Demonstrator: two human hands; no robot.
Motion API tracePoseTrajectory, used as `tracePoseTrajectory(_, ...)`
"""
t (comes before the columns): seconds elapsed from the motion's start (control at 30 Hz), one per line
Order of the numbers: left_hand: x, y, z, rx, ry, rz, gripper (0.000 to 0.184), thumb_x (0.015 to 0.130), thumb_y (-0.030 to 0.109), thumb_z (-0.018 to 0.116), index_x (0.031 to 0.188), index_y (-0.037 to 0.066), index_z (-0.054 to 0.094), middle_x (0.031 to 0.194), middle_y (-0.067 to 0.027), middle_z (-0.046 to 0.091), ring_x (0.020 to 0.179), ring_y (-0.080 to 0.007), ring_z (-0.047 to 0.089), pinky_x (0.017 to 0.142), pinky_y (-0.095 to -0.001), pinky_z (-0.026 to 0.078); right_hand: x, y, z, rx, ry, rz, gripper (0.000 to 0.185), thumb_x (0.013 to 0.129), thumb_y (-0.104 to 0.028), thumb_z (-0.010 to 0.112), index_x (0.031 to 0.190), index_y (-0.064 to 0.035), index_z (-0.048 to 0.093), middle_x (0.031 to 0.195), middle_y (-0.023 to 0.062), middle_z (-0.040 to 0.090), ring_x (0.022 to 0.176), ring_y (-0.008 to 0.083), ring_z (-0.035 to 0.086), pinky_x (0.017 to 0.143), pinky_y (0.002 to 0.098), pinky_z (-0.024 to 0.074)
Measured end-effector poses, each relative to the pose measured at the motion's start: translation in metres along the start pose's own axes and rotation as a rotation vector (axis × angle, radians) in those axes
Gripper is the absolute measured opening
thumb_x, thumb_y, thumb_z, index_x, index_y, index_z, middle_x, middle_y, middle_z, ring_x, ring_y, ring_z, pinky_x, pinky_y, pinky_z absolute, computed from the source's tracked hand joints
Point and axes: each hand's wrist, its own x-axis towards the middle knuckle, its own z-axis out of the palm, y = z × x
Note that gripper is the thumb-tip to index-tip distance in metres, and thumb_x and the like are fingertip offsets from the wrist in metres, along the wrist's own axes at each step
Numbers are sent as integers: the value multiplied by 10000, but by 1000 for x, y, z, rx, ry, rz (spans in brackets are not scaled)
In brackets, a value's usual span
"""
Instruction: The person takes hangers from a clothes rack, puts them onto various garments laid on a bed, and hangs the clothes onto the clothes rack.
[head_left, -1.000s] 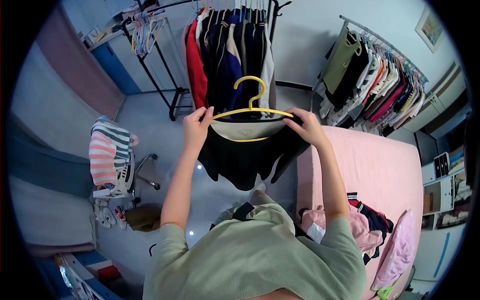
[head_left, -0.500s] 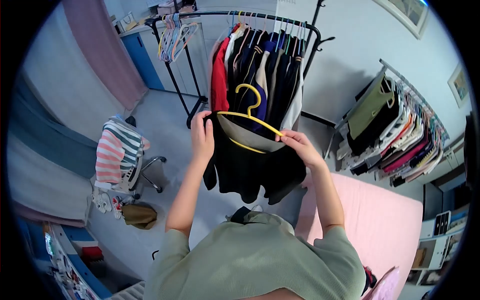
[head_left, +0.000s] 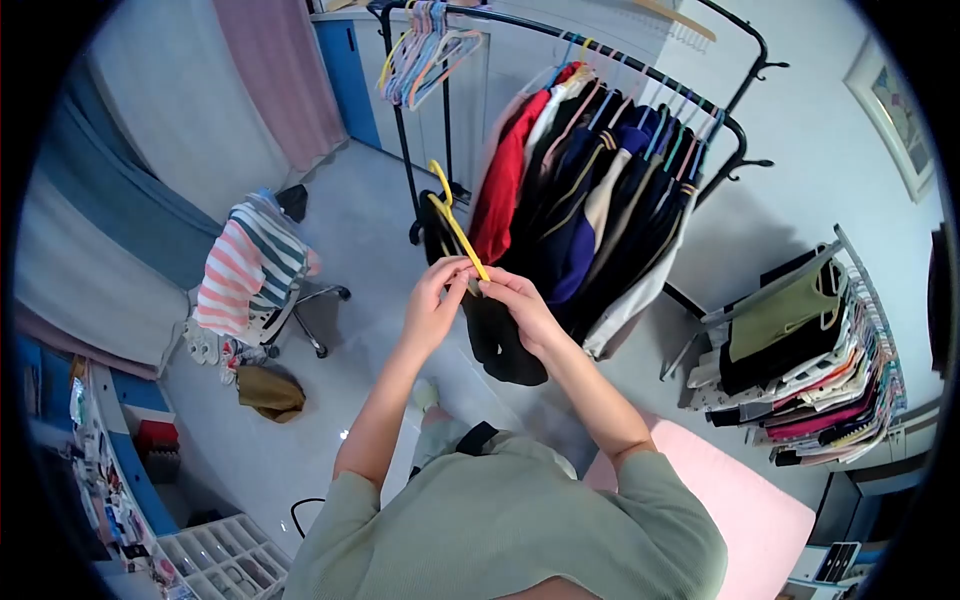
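Note:
A yellow clothes hanger [head_left: 460, 232] carries a black top [head_left: 503, 345] in front of me, turned nearly edge-on with its hook up. My left hand [head_left: 436, 303] and my right hand [head_left: 522, 308] meet at the hanger's near end. The left fingers pinch the top's fabric beside the hanger. Closed round the hanger's tip and the cloth there are my right thumb and fingers. The garment's far side shows beyond my hands, close to the rack; its lower part hangs below my right hand.
Ahead stands a black clothes rack [head_left: 565, 40] with several jackets [head_left: 560, 190] and a bunch of bare hangers [head_left: 425, 60]. A second rack of clothes [head_left: 820, 370] is at right. A chair with striped clothing [head_left: 250, 265] stands left, a brown bag-like item [head_left: 270, 393] on the floor, a pink bed [head_left: 720, 490] lower right.
The hanger and black top have turned from facing me to nearly edge-on. My hands have come together at one end of it. My view has shifted, with the rack nearer.

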Motion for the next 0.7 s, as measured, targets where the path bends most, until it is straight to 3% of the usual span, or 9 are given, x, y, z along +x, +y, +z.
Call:
tracePoseTrajectory(0.1, 25, -20, -20, -45, 2, -28, 263, 875, 119, 549, 1098, -20, 542, 1037, -106, 564, 907, -196, 583, 770, -277, 466, 40, -3, 12, 96, 11, 28, 255, 858, -76, 543, 1098, -16, 606, 988, -11, 597, 887, 46, 508, 826, 192, 376)
tracePoseTrajectory(0.17, 45, -25, -33, -68, -5, -18, 285, 861, 128, 576, 1100, -22, 539, 1026, -108, 565, 917, -198, 582, 774, -288, 469, 67, -3, 19, 50, 39, 28, 265, 843, -88, 575, 1099, -36, 613, 973, -16, 613, 839, 44, 535, 755, 185, 406)
tracePoseTrajectory(0.27, 75, -45, -62, -96, -146, -8, 518, 744, 72, 668, 1210, 13, 450, 1136, -88, 501, 1051, -198, 515, 829, -314, 465, 107, -3, 30, 71, 90, 38, 280, 826, -99, 601, 1103, -63, 619, 949, -23, 626, 788, 41, 552, 673, 180, 420)
tracePoseTrajectory(0.33, 97, -56, -82, -120, -262, -64, 712, 660, 19, 698, 1283, 45, 356, 1221, -79, 441, 1139, -201, 449, 884, -336, 446, 129, -12, 43, 90, 110, 17, 274, 818, -91, 610, 1090, -58, 622, 938, -10, 627, 800, 51, 549, 685, 194, 419)
tracePoseTrajectory(0.57, 154, -96, -112, -253, -335, -130, 757, 635, -27, 694, 1293, 68, 331, 1246, -95, 477, 1154, -205, 456, 964, -343, 373, 197, -7, 60, -16, 265, -120, 230, 799, -69, 627, 1026, -41, 642, 890, -3, 621, 822, 66, 536, 718, 214, 413)
tracePoseTrajectory(0.7, 181, -116, -112, -330, -306, -105, 719, 628, -98, 608, 1274, 51, 329, 1239, -112, 482, 1156, -212, 452, 988, -335, 354, 229, -5, 58, -43, 288, -217, 240, 795, -66, 634, 1032, -29, 643, 875, -14, 611, 815, 66, 527, 738, 210, 405)
